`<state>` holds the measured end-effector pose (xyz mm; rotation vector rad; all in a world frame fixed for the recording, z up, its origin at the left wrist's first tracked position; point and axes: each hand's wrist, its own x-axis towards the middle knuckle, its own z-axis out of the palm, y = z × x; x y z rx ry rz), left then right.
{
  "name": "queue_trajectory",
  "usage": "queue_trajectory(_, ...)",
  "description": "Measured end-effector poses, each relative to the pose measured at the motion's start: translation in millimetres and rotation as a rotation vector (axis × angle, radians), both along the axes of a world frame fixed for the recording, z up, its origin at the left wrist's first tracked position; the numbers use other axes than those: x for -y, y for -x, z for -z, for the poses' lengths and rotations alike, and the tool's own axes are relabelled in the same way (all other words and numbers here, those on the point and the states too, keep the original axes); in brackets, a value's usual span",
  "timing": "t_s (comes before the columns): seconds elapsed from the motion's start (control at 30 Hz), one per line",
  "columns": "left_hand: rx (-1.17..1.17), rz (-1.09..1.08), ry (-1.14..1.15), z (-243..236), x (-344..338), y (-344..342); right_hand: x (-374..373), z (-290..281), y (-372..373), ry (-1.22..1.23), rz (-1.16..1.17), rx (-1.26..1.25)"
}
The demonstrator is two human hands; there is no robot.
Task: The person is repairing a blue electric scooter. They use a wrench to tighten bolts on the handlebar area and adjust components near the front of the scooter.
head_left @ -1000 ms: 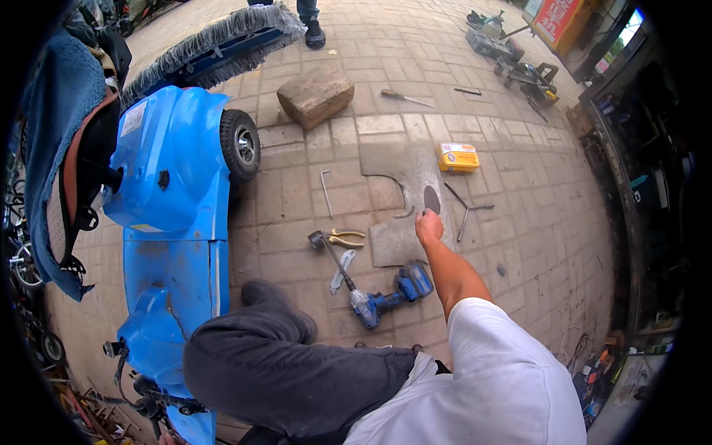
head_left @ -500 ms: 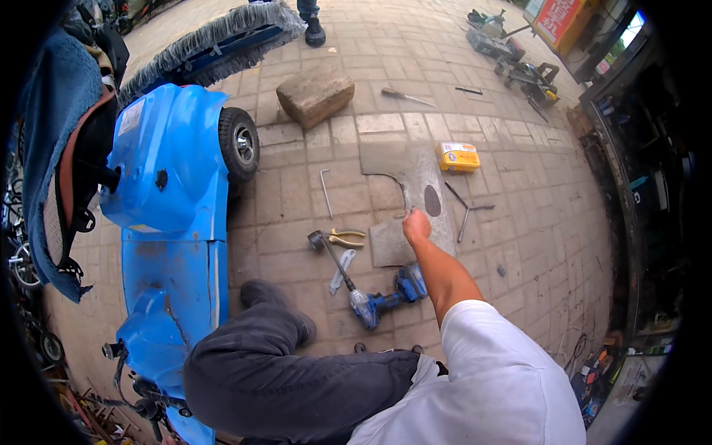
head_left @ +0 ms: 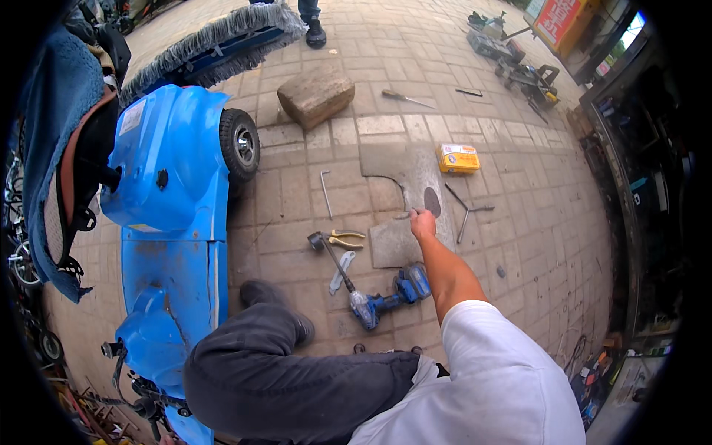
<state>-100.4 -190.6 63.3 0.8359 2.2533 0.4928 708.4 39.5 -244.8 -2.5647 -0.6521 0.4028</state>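
Observation:
My right hand (head_left: 423,222) is closed over a flat grey floor mat (head_left: 393,245) with a curved cut-out; its fingertips are pressed together at the cut-out's edge. What they pinch, if anything, is too small to make out. A dark oval patch (head_left: 432,200) lies on the mat just beyond the hand. Nearer to me rests a blue cordless power tool (head_left: 382,302) with a long shaft. Left of the mat are tan-handled pliers (head_left: 346,239), a pale flat tool (head_left: 343,271) and an L-shaped metal rod (head_left: 326,194). My left hand is out of view.
A blue scooter (head_left: 174,215) lies along my left, wheel (head_left: 239,144) towards the mat. Beyond are a wooden block (head_left: 317,96) and a handled tool (head_left: 408,97). A yellow box (head_left: 458,158) and three-armed wrench (head_left: 466,211) sit to the right. A person's shoe (head_left: 316,34) shows far off.
My right hand has shifted slightly to the right along the mat, its fingers still closed. The tools and the scooter stay in place.

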Motion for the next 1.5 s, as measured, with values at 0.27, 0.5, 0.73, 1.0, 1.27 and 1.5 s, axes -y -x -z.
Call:
queue_trajectory(0.27, 0.003, -0.034, 0.014, 0.2, 2.3, -2.8, 11.8, -24.0, 17.9, 0.121, -0.017, 0.155)
queue_trajectory(0.5, 0.017, -0.033, 0.001, 3.1, 4.5, 5.7, 24.8, -22.3, 16.0, 0.14, -0.172, 0.187)
queue_trajectory(0.73, 0.022, -0.104, 0.032, 9.7, 8.2, 18.9, -11.5, -13.3, 10.7, 0.001, -0.202, 0.115)
queue_trajectory(1.0, 0.0, -0.096, 0.039, -0.3, 5.4, 3.3, -63.3, 2.7, 27.5, 0.028, -0.206, 0.103)
queue_trajectory(1.27, -0.054, -0.108, 0.059, -3.3, 2.9, -3.9, -72.5, 2.6, 28.2, 0.062, -0.2, 0.108)
queue_trajectory(1.5, -0.039, -0.152, 0.071, -1.6, -7.2, -11.1, -67.9, 3.6, 23.8, 0.074, -0.272, 0.155)
